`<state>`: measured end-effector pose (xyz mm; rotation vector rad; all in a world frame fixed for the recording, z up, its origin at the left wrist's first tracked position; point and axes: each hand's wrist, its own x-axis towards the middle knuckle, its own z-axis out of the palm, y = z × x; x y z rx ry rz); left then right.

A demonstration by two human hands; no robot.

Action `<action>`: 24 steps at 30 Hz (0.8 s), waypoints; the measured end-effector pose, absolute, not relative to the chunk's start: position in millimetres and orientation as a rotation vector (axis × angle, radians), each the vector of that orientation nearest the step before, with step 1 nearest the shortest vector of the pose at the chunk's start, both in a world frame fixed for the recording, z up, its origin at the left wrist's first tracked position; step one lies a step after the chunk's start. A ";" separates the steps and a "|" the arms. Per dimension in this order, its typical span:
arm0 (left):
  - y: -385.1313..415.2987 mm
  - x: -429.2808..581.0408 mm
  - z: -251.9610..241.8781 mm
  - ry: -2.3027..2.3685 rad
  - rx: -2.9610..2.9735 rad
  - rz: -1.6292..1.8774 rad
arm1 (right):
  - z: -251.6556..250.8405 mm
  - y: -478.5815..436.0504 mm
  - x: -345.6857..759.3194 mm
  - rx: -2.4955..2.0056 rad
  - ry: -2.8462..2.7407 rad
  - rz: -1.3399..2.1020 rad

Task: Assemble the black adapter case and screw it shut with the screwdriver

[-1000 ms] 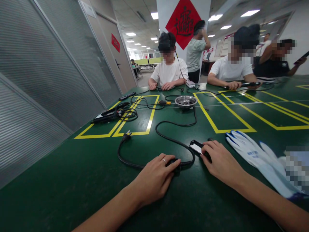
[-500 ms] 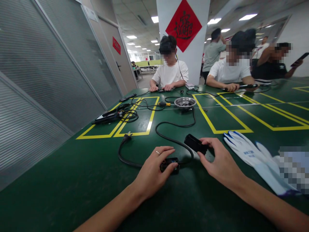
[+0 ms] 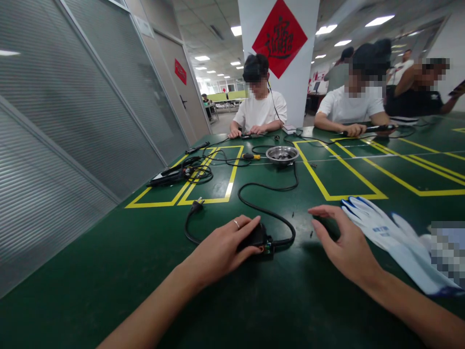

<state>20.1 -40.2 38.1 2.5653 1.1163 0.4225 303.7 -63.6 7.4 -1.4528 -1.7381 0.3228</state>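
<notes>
In the head view my left hand (image 3: 227, 247) grips a small black casing (image 3: 256, 236) low over the table, fingers on top and thumb along the near side. The casing's black cover lies over it, and a bit of coloured internals shows at the right end. A black cord (image 3: 267, 211) leaves that right end, and a two-pin plug (image 3: 196, 206) lies on the table to the left. My right hand (image 3: 343, 247) holds nothing, its thumb and fingers apart. Two tiny dark pieces, which look like screws (image 3: 311, 234), lie near its fingertips.
White-blue gloves (image 3: 381, 232) lie right of my right hand. Farther off are a metal bowl (image 3: 282, 156) with small dark parts, a yellow screwdriver (image 3: 251, 157) and bundled black cables (image 3: 198, 174). Yellow tape marks the green table (image 3: 145, 261). Two people (image 3: 259, 106) sit across.
The black cover has gone from my right hand onto the casing under my left hand. My right hand has let go and drawn back right, and the small dark pieces are now visible.
</notes>
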 end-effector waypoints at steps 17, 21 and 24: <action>-38.4 39.2 14.1 1.128 2.758 0.400 | -0.5 -42.6 330.6 -1.680 -1.879 0.020; -42.3 43.8 5.0 1.122 2.759 0.257 | -13.6 -40.3 349.4 -1.835 -1.925 0.023; -42.3 45.6 -1.6 1.136 2.751 0.206 | -18.0 -36.5 356.6 -1.837 -1.932 0.123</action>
